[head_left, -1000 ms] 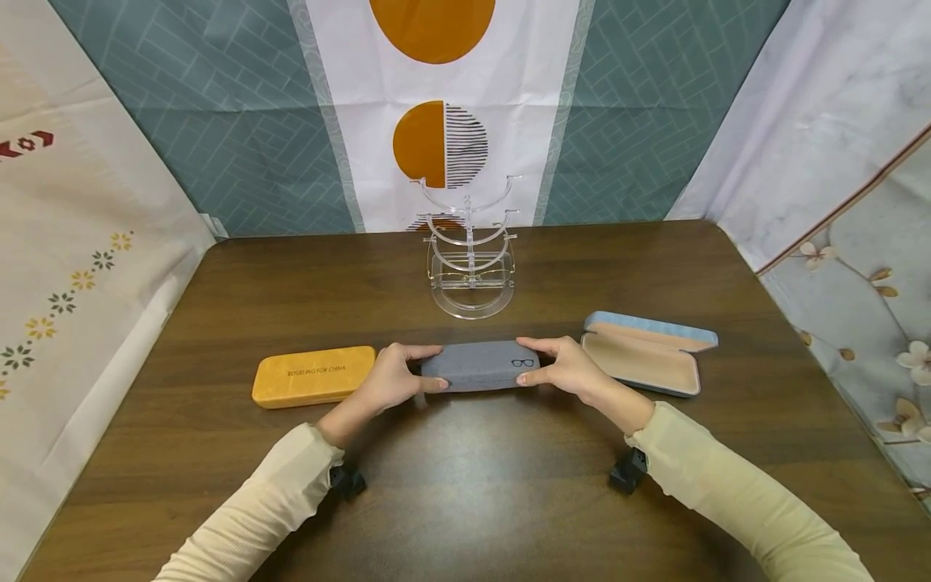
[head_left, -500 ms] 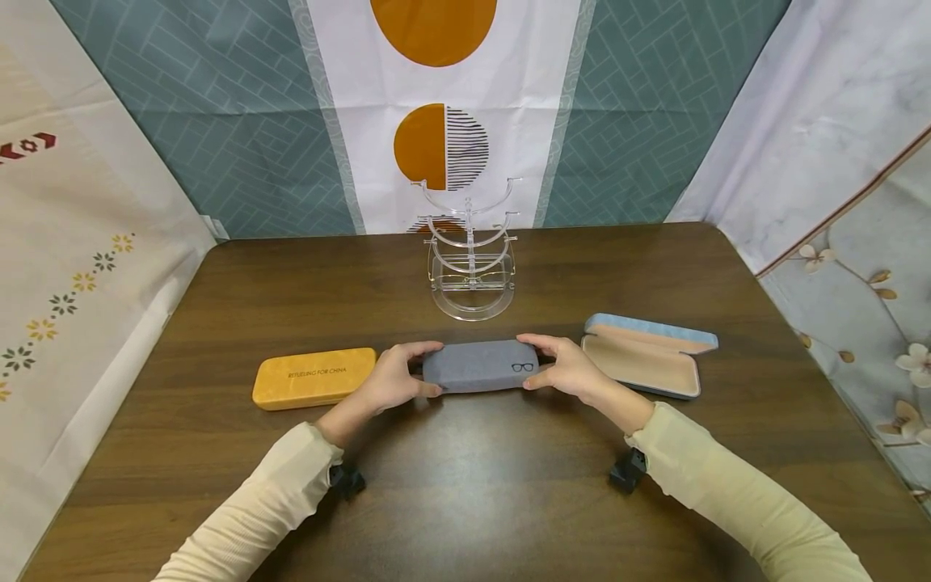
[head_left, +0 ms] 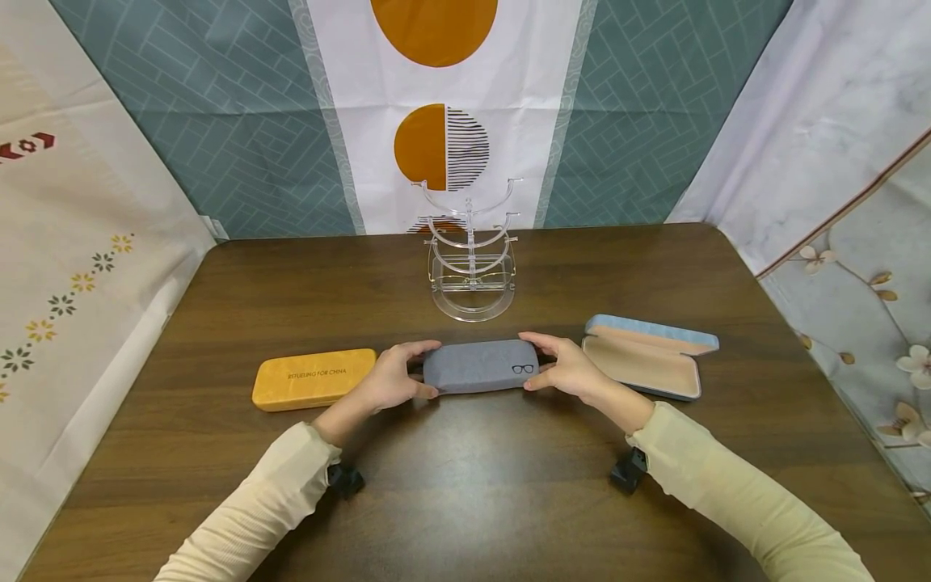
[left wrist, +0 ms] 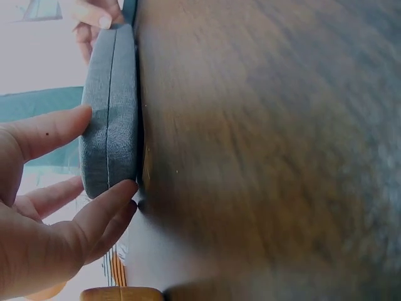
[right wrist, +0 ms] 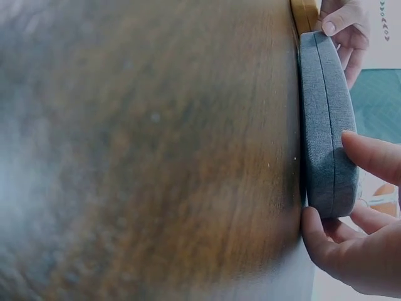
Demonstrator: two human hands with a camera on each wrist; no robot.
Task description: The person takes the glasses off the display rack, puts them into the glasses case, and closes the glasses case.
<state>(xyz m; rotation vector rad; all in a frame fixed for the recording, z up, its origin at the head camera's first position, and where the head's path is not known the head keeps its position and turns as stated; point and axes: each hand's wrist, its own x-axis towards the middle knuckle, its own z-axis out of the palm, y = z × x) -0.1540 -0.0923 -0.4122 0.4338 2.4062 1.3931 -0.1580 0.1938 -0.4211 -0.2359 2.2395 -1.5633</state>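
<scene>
A closed grey glasses case (head_left: 480, 366) with a small spectacles print lies lengthwise mid-table in the head view. My left hand (head_left: 393, 377) holds its left end, thumb at the near corner and a finger at the far one. At the other end my right hand (head_left: 569, 368) grips it the same way. The left wrist view shows the case's side seam (left wrist: 109, 113) closed, with fingers of the left hand (left wrist: 50, 232) at its end. In the right wrist view, the right hand (right wrist: 363, 244) touches the case's side and end.
A yellow glasses case (head_left: 314, 380), closed, lies left of my left hand. An opened blue case (head_left: 643, 364) with a pale lining sits beyond my right hand. A clear tiered stand (head_left: 473, 305) stands behind, with a thin gold-rimmed pair of glasses (head_left: 513, 271) low on it.
Both thumbs have slid slightly outward from the case's near face toward its corners. The case has barely shifted, and the other things stay in place.
</scene>
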